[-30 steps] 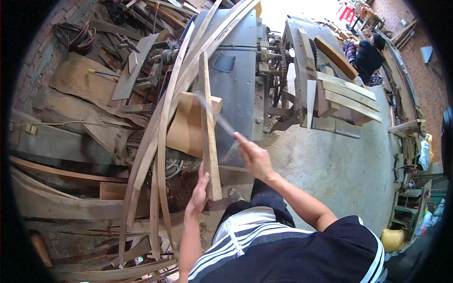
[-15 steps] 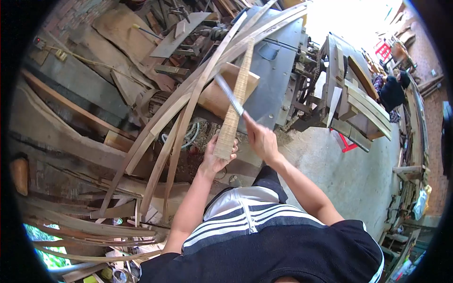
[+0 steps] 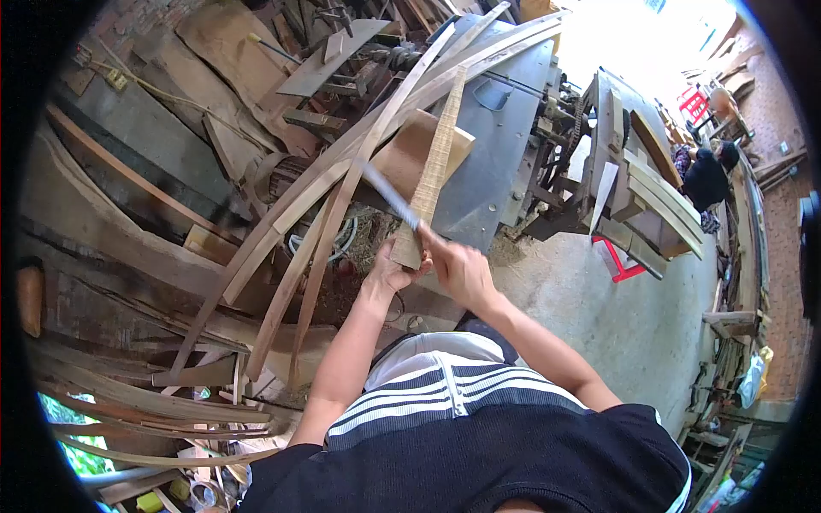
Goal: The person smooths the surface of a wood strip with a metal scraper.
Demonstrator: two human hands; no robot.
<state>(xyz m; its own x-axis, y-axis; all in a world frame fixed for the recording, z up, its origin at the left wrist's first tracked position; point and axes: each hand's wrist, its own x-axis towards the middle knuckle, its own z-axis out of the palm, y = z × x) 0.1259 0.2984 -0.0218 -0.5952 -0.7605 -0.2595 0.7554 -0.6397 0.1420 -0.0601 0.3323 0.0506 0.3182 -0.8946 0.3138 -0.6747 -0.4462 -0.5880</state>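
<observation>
Wooden bar (image 3: 437, 162) | left hand (image 3: 390, 272) grips its near end | right hand (image 3: 463, 272) grips file (image 3: 391, 197), across bar | better: flat, even strokes

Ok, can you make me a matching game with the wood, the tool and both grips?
Things:
1. Left grip
2. Wooden bar
3. Right grip
4. Metal tool

Clues:
A. tan, with fine lines across it
B. holding the tool's near end
C. grey and blurry
D. around the bar's near end

Right pairs: 1-D, 2-A, 3-B, 4-C
</observation>
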